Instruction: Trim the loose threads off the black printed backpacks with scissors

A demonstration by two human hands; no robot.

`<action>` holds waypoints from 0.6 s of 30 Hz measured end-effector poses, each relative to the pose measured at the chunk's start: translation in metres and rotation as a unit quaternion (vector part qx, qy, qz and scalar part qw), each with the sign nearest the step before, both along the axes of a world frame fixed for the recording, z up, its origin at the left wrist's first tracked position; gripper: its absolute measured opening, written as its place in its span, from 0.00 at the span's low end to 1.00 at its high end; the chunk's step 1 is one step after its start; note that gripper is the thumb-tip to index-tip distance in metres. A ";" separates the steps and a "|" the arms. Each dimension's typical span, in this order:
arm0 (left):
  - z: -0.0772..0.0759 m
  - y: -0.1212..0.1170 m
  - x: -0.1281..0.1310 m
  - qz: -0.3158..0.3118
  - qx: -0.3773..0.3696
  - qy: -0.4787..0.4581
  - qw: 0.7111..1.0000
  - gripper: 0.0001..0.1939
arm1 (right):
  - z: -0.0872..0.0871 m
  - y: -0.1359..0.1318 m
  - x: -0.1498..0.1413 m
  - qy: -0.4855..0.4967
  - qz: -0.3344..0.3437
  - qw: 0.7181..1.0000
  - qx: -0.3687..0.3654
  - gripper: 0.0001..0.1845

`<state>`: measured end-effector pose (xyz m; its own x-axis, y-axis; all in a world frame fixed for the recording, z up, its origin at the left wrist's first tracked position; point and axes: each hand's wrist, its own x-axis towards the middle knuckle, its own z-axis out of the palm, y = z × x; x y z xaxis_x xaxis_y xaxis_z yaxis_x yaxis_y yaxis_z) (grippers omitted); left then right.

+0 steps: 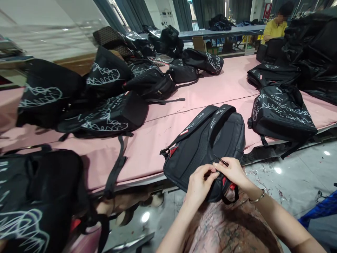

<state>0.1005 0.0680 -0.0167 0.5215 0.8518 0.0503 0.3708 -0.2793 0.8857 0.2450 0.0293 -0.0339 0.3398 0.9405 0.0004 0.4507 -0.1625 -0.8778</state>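
Observation:
A black backpack lies with its straps facing up at the front edge of the pink-covered table, its near end overhanging toward my lap. White scribbles mark its shoulder straps. With thumb and finger pinched, my left hand grips the backpack near the lower end of a strap. Close beside it, my right hand holds a thin, dark, pointed tool whose exact kind I cannot make out. Both sets of fingertips nearly meet there. Red tabs show just below my right hand.
Several scribbled black backpacks lie at left and right on the pink table. A large backpack fills the near left. Behind, a person in yellow is by a black pile. Scraps litter the floor.

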 end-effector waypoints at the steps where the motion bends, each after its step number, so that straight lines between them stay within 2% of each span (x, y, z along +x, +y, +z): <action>1: -0.001 0.001 0.001 0.007 0.012 -0.001 1.000 0.03 | -0.001 -0.003 0.000 -0.006 0.006 1.000 0.022 0.17; 4: -0.010 0.001 0.003 0.064 0.002 -0.032 0.997 0.05 | -0.009 -0.014 -0.002 -0.014 0.022 0.996 0.087 0.10; 7: -0.023 0.003 0.006 0.139 -0.142 -0.128 0.972 0.08 | -0.026 -0.027 -0.011 -0.059 -0.009 0.991 0.121 0.15; 9: -0.030 0.004 0.009 0.173 -0.216 -0.183 0.943 0.12 | -0.037 -0.034 -0.019 -0.110 -0.043 0.981 0.152 0.11; 12: -0.034 0.005 0.017 0.203 -0.227 -0.211 0.929 0.15 | -0.047 -0.041 -0.029 -0.172 -0.065 0.966 0.184 0.15; 15: -0.031 0.004 0.024 0.227 -0.252 -0.244 0.909 0.17 | -0.046 -0.046 -0.028 -0.172 -0.022 0.968 0.183 0.17; 18: -0.026 0.001 0.027 0.237 -0.307 -0.281 0.878 0.18 | -0.039 -0.044 -0.017 -0.076 0.049 0.979 0.184 0.12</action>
